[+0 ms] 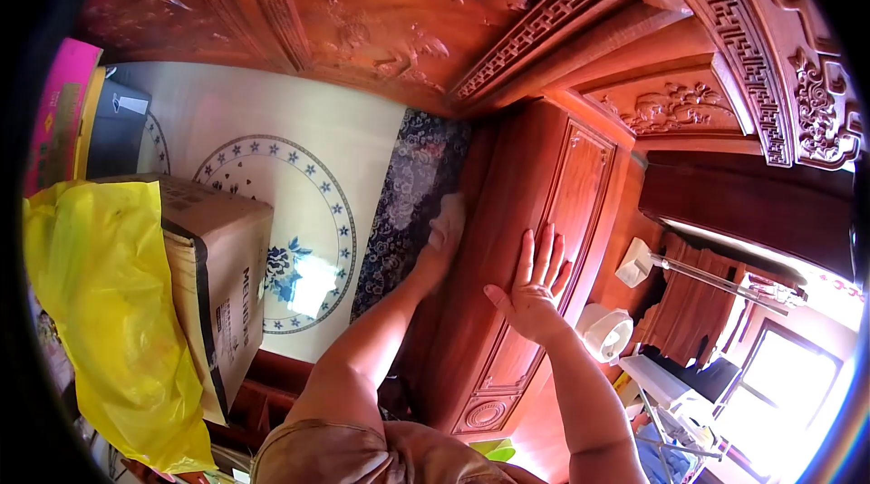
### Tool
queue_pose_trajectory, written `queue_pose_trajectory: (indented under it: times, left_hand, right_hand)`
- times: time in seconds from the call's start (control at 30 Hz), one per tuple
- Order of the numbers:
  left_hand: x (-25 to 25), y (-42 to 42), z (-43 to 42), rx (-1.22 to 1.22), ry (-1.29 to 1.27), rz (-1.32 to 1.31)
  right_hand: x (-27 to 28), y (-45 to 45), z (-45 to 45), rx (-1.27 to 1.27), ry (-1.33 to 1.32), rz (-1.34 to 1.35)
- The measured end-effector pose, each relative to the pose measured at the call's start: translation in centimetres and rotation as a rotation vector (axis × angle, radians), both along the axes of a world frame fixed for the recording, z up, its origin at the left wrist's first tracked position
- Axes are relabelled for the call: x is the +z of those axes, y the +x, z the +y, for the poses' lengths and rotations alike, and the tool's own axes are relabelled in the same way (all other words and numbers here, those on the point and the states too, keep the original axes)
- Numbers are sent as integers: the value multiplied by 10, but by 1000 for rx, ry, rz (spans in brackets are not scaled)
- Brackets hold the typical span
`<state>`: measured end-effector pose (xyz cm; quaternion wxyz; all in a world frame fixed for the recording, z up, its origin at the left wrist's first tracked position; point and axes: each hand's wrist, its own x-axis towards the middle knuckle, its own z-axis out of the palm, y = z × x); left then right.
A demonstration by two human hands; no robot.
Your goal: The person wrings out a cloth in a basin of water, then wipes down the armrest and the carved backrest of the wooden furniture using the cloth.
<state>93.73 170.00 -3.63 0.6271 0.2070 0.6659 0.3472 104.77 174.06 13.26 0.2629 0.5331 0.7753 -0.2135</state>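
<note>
My left hand (pixel 437 257) reaches down between the dark blue floral band (pixel 399 185) and the side of a reddish carved wooden piece of furniture (pixel 503 203). Its fingers are closed on a pale, crumpled cloth (pixel 448 214), which covers part of them. Whether the cloth touches the band or the wood, I cannot tell. My right hand (pixel 536 289) lies flat on the furniture's polished surface with the fingers spread, holding nothing.
On the left, a cardboard box (pixel 240 289) stands beside a yellow plastic bag (pixel 109 303) and a pink box (pixel 63 112). Carved wooden panels (pixel 381 22) run along the top. At right are a white round object (pixel 605 333), a metal rail (pixel 716 282) and a bright window (pixel 788 393).
</note>
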Motion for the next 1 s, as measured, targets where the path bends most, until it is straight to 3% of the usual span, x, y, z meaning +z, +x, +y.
queue_pose_trajectory:
  times: [0.07, 0.17, 0.37, 0.47, 0.5, 0.53, 0.6, 0.67, 0.73, 0.77, 0.83, 0.93, 1.0]
  left_hand:
    - [-26, 11, 0, 104, 168, 45]
    - [-35, -1, 65, 40, 120, 39]
    - [-87, -19, 161, -414, 152, 326]
    - [-63, -11, 151, -76, 51, 96]
    - [-76, -9, 140, -79, 56, 100]
    - [-103, -8, 122, -106, 472, 377]
    - [-103, -9, 82, -135, 879, 654]
    - [-46, -15, 46, -293, 312, 336]
    - [-1, -14, 17, -369, 29, 165]
    - [17, -13, 5, -142, 17, 17]
    - [24, -10, 4, 88, 0, -134]
    - [20, -7, 45, 105, 299, -50]
    - [12, -14, 87, 121, 226, -121]
  right_hand:
    - [-3, 2, 0, 2, 26, 37]
    - [-5, 5, -2, 3, 39, 61]
    - [-4, 6, 0, 33, 24, 35]
    - [-4, 6, -4, 28, 11, 24]
    - [-4, 6, -3, 28, 23, 25]
    - [-4, 5, -1, 27, 27, 31]
    - [-2, 3, -2, 24, 29, 14]
    - [-6, 6, -4, 30, 50, 38]
    - [-5, 7, -4, 28, 69, 53]
    - [-5, 6, -3, 25, 58, 48]
    - [-9, 9, -5, 34, 99, 120]
    - [-9, 8, -4, 6, 69, 107]
    - [-8, 8, -4, 6, 63, 92]
